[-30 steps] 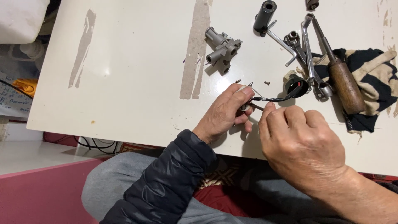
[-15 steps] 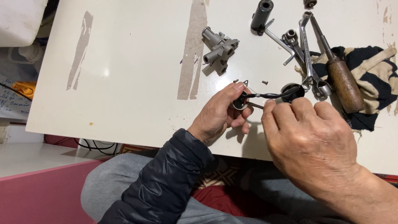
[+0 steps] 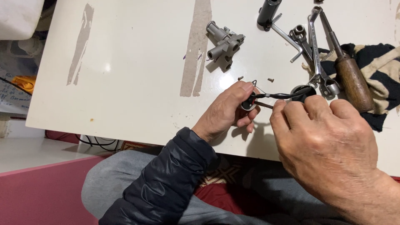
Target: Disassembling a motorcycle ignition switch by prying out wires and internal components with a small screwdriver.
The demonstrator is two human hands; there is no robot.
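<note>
A person seated at a white table [image 3: 137, 83] works a small fitting over the near edge. Closest to the camera, the right hand [image 3: 329, 146] is curled shut around a thin tool shaft [image 3: 263, 104], likely a small screwdriver, its tip aimed at the part as if to drive or pry. Just beyond, the left hand [image 3: 227, 112], in a dark padded sleeve [image 3: 166, 179], pinches a small round metal part [image 3: 249, 104] against the tabletop, apparently to steady it for the tool. A twisted black wire [image 3: 277, 96] runs from that part to a black ring-shaped piece [image 3: 302, 92] lying just beside the right knuckles. Two tiny screws [image 3: 255, 78] sit loose on the table just past the fingers, seemingly kept within reach. Farther back rests a grey cast-metal valve body [image 3: 223, 43]. To the right, a wooden-handled screwdriver [image 3: 348, 73] lies across a dark and tan cloth [image 3: 381, 68], beside a steel spanner [image 3: 318, 50] and a black cylinder [image 3: 266, 12]. At far left, below table level, an orange object [image 3: 25, 83] and paper with blue handwriting are partly visible.
</note>
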